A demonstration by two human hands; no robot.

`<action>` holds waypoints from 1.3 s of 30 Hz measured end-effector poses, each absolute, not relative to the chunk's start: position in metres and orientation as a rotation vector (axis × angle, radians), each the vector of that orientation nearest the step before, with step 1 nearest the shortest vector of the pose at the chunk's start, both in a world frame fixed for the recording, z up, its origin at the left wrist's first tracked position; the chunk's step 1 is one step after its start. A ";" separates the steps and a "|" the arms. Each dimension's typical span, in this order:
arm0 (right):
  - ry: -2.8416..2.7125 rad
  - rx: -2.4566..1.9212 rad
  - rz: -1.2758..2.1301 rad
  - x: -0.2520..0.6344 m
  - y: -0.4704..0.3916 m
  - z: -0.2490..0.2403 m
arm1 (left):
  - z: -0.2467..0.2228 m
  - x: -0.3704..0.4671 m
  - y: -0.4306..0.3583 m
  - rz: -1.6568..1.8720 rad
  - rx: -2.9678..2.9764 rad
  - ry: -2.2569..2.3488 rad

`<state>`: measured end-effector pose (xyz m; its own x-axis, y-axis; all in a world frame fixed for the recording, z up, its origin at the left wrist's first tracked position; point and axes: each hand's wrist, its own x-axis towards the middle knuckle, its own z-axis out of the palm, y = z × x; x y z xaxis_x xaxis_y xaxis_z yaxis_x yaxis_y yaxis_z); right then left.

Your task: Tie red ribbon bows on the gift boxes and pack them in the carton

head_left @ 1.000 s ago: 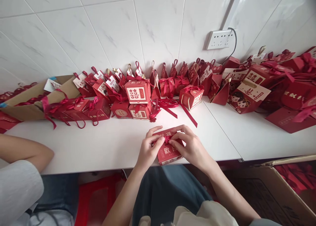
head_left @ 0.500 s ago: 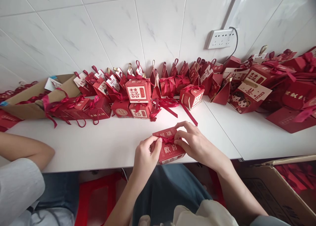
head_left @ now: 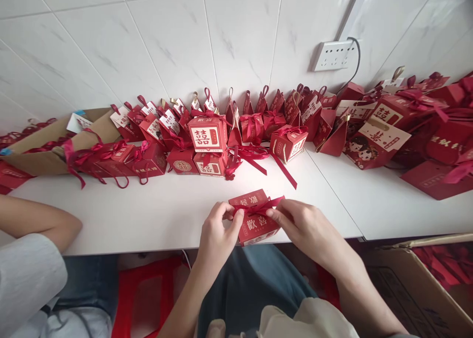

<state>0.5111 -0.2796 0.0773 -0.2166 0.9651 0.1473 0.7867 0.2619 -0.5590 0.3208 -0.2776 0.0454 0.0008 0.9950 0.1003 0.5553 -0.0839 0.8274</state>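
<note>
Pinching red ribbon [head_left: 254,210] with left hand [head_left: 216,232], thumb against curled fingers; pinching its right side with right hand [head_left: 306,224], thumb against fingers; draw both sides evenly, low across red box [head_left: 260,233] near white table [head_left: 148,219] edge, without denting the lid; reads 歡喜 there; farther back, reads 囍 on upper stacked box [head_left: 220,131].
</note>
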 end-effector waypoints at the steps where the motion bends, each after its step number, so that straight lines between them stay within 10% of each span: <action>1: -2.067 -1.614 0.549 0.507 -0.281 0.075 | 0.045 0.322 -0.277 0.976 1.722 1.609; 39: -1.676 -1.314 1.291 0.507 -0.254 0.049 | 0.038 0.330 -0.271 1.160 1.612 1.533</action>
